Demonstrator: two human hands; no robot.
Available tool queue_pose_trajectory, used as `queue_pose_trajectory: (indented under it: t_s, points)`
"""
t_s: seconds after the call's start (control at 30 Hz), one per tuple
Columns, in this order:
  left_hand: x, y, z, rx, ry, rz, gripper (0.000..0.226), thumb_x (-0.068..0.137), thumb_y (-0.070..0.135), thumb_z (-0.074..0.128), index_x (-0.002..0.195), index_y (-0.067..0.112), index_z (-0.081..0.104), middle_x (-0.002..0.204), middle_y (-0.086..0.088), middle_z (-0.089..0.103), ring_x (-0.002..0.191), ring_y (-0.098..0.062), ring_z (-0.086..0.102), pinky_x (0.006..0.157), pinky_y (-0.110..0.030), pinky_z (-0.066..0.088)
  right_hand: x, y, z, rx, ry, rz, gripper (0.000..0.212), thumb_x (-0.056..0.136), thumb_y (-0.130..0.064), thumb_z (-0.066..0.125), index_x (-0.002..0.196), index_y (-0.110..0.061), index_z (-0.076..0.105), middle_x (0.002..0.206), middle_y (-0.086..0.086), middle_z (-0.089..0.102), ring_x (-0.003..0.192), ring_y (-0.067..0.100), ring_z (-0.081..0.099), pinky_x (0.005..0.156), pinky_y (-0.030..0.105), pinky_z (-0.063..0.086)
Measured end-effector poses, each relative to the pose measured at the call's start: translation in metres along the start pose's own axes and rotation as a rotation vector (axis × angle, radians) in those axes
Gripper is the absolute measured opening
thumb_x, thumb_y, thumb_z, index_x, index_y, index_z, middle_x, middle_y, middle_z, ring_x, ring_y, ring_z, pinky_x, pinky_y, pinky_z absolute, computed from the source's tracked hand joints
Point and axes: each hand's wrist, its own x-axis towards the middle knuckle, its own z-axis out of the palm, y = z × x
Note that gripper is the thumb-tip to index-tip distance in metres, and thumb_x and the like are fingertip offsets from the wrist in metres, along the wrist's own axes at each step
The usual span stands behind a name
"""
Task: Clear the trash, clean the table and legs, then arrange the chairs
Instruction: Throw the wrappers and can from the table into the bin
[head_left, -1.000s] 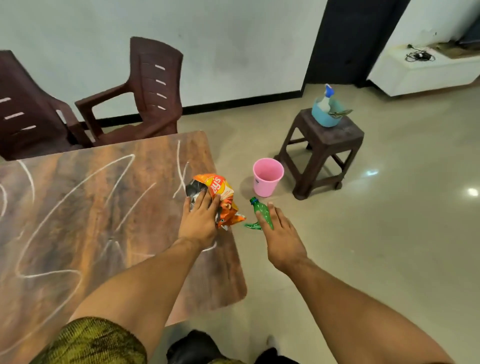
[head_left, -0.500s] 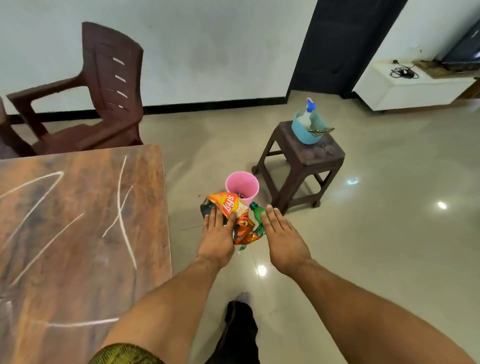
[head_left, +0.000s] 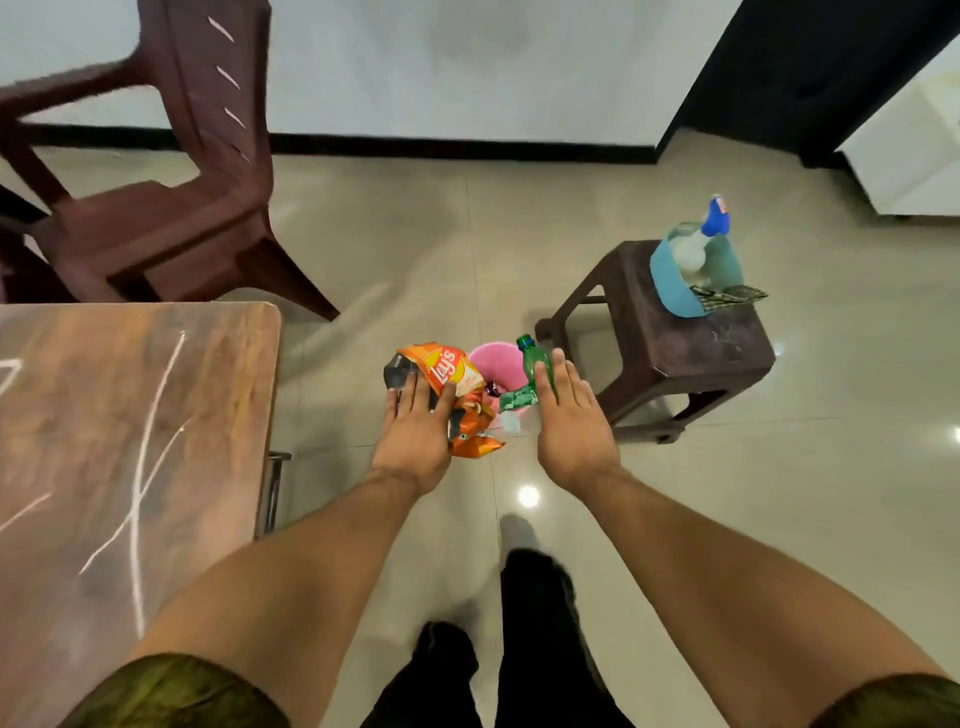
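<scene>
The task is in its first stage: the trash is off the surface (head_left: 104, 395) and in the hands, but not yet dropped. The left hand (head_left: 413, 441) holds a crumpled orange chip bag (head_left: 452, 371), its fingers laid fairly flat over the top of the bag; the thumb is hidden below, so I judge it a pinch. The right hand (head_left: 574, 431) holds a small green bottle (head_left: 532, 358) under its long fingers, cap pointing away from the person. Its thumb is also out of sight.

Both pieces hang over or just beside a pink bin (head_left: 496, 358) that stands on the floor (head_left: 415, 260), between the surface and a dark stool (head_left: 691, 348). The bottle sits over the bin's right rim and the bag over its left rim, so letting go looks like the next step. Something already lies in the bin, too small to name.

Much is left. The part of the surface in view carries no trash, but it bears long white marks (head_left: 137, 467) and wants wiping. The legs are not cleaned as far as I can tell. A brown chair (head_left: 171, 223) stands askew behind the surface, not yet arranged. On the stool a blue tub (head_left: 670, 291) with a spray bottle (head_left: 714, 218) waits, well apart from both hands
</scene>
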Motion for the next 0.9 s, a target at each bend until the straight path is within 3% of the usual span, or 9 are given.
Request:
queue_pose_trajectory:
  t_s: [0.17,0.27,0.43,0.57,0.63,0.7,0.77,0.83,0.9]
  points:
    - [0.095,0.007,0.051,-0.021,-0.045,-0.058,0.071,0.102,0.029,0.041,0.161,0.026,0.0,0.168,-0.011,-0.005,0.154,-0.028,-0.013,0.124,-0.045,-0.011,0.103,0.043,0.079,0.077,-0.143,-0.023,0.089,0.093,-0.004,0.042,0.151,-0.021,-0.023,0.156,0.001,-0.033,0.152,0.022,-0.016,0.125,0.041,0.009]
    - [0.163,0.002,0.105,-0.037,-0.089,-0.132,0.073,0.102,0.028,0.041,0.16,0.026,-0.003,0.168,-0.01,-0.005,0.154,-0.027,-0.013,0.125,-0.045,-0.009,0.166,0.079,0.148,0.135,-0.247,-0.031,0.09,0.094,-0.002,0.044,0.156,-0.023,-0.018,0.158,-0.004,-0.029,0.153,0.019,-0.011,0.125,0.039,0.012]
    - [0.263,-0.02,0.194,-0.04,-0.179,-0.25,0.075,0.102,0.03,0.04,0.159,0.027,-0.008,0.168,-0.009,-0.005,0.154,-0.028,-0.012,0.125,-0.046,-0.007,0.271,0.135,0.274,0.337,-0.523,0.08,0.09,0.088,-0.005,0.056,0.159,-0.029,0.006,0.168,-0.002,0.004,0.137,0.029,0.043,0.107,0.04,0.042]
    - [0.312,-0.036,0.247,-0.04,-0.173,-0.25,0.077,0.102,0.034,0.041,0.158,0.029,-0.012,0.168,-0.007,-0.007,0.154,-0.025,-0.016,0.122,-0.043,-0.015,0.329,0.168,0.362,0.361,-0.61,0.124,0.08,0.087,-0.018,0.063,0.155,-0.021,0.022,0.161,0.004,0.026,0.137,0.029,0.044,0.109,0.041,0.044]
    - [0.327,-0.042,0.264,-0.037,-0.185,-0.253,0.077,0.103,0.038,0.04,0.158,0.03,-0.014,0.168,-0.006,-0.009,0.152,-0.023,-0.02,0.121,-0.042,-0.017,0.348,0.173,0.386,0.422,-0.613,0.114,0.076,0.093,-0.022,0.059,0.156,-0.018,0.018,0.162,0.006,0.024,0.14,0.028,0.04,0.113,0.04,0.039]
    - [0.333,-0.044,0.274,-0.047,-0.187,-0.267,0.075,0.105,0.041,0.036,0.158,0.029,-0.015,0.168,-0.005,-0.012,0.15,-0.02,-0.024,0.12,-0.042,-0.018,0.355,0.174,0.398,0.474,-0.611,0.089,0.079,0.096,-0.028,0.059,0.158,-0.014,0.012,0.165,0.007,0.014,0.15,0.028,0.022,0.121,0.038,0.026]
    - [0.334,-0.041,0.279,-0.052,-0.186,-0.279,0.074,0.105,0.044,0.035,0.158,0.029,-0.014,0.168,-0.005,-0.013,0.151,-0.021,-0.022,0.12,-0.041,-0.019,0.349,0.172,0.394,0.528,-0.548,0.082,0.082,0.096,-0.025,0.063,0.159,-0.015,0.012,0.167,0.002,0.009,0.153,0.021,0.007,0.121,0.028,0.013]
    - [0.329,-0.039,0.281,-0.062,-0.195,-0.287,0.074,0.105,0.043,0.036,0.158,0.029,-0.013,0.168,-0.005,-0.011,0.151,-0.02,-0.023,0.118,-0.04,-0.02,0.333,0.165,0.377,0.756,-0.423,0.203,0.064,0.098,-0.018,0.061,0.154,-0.018,0.03,0.161,0.001,0.028,0.149,0.02,0.025,0.113,0.022,0.021]
    - [0.32,-0.033,0.282,-0.095,-0.203,-0.297,0.074,0.105,0.043,0.036,0.158,0.029,-0.013,0.168,-0.004,-0.01,0.146,-0.014,-0.026,0.118,-0.039,-0.02,0.314,0.153,0.347,1.196,-0.364,0.483,0.047,0.1,-0.021,0.058,0.143,-0.031,0.043,0.14,-0.002,0.052,0.126,0.017,0.055,0.098,0.023,0.047]
